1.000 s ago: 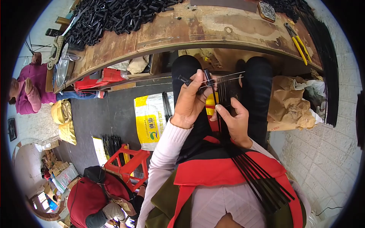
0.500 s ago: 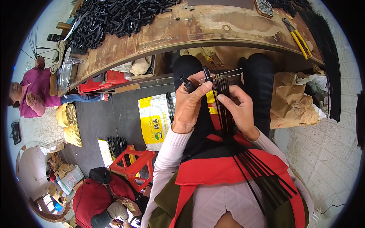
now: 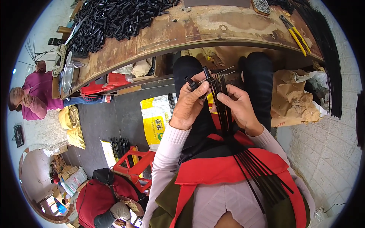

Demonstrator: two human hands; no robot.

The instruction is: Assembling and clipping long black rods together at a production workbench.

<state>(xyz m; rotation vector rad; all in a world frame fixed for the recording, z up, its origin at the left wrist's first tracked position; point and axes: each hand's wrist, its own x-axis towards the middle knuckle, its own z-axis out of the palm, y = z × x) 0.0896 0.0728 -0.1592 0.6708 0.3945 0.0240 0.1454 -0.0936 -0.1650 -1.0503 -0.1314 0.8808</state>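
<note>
Over my lap, my left hand is closed around small black tubular fittings; one fitting sticks out beside the thumb. A second black tube stands up past the fingers. My right hand pinches a bundle of thin black rods between thumb and fingers. The rods run down over the red apron, where their lower ends fan out. Two thin pale wires cross the rods' upper tips, starting near my left fingertips. The exact grip on the wires is hidden.
Ahead runs a wooden workbench with a heap of black tubes and yellow-handled pliers. Long black rods hang at the right, near brown paper. A red plastic stool and two other people are at the left.
The pale wires' far ends have drawn leftward toward my left hand. The fitting by my left thumb has tilted and shifted slightly right. My right hand keeps its hold on the rods.
</note>
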